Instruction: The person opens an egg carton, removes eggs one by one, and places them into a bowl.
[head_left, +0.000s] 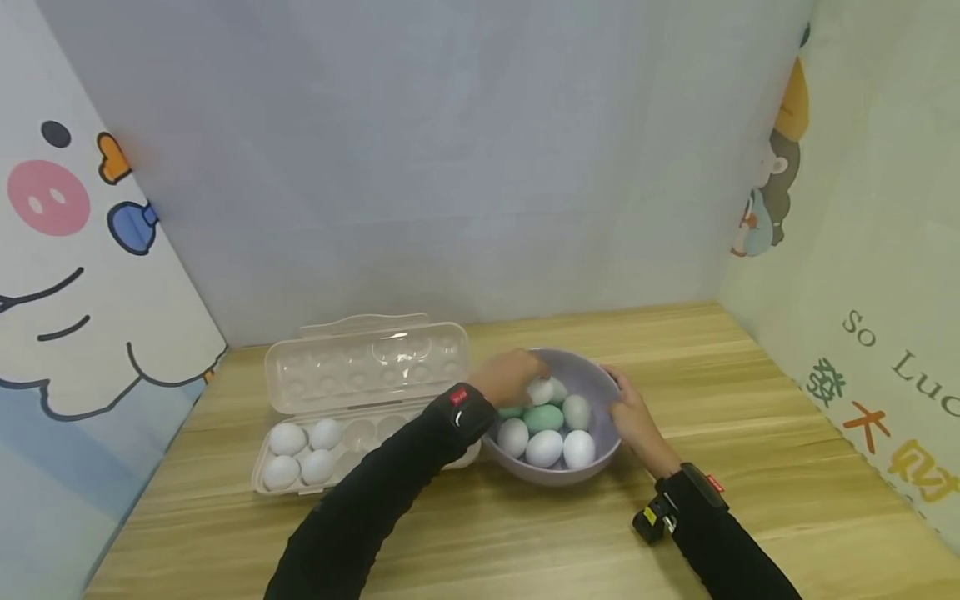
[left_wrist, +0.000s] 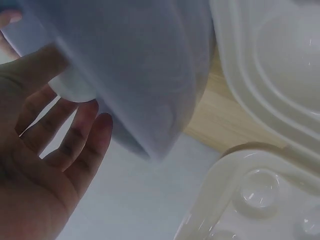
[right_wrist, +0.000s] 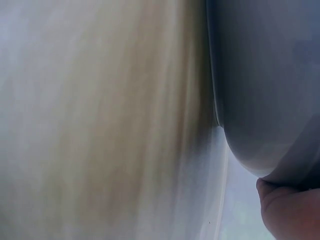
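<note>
A lilac bowl [head_left: 558,477] stands on the table with several white, grey-white and green eggs in it. My left hand [head_left: 512,377] reaches over its left rim. In the left wrist view, a white egg [left_wrist: 75,86] sits between my left thumb and fingertips, partly hidden behind the bowl's wall. My right hand [head_left: 637,421] grips the bowl's right rim; in the right wrist view only a thumb [right_wrist: 295,212] shows against the wall. To the left, a clear plastic egg carton [head_left: 367,367] lies with its lid up, and several white eggs [head_left: 287,438] fill its left end.
The wooden table [head_left: 450,542] ends against a pale back wall [head_left: 450,167]. Printed side panels [head_left: 885,292] rise left and right. The left forearm [head_left: 382,492] crosses the carton's front right part. A green egg [head_left: 543,418] lies near the bowl's middle.
</note>
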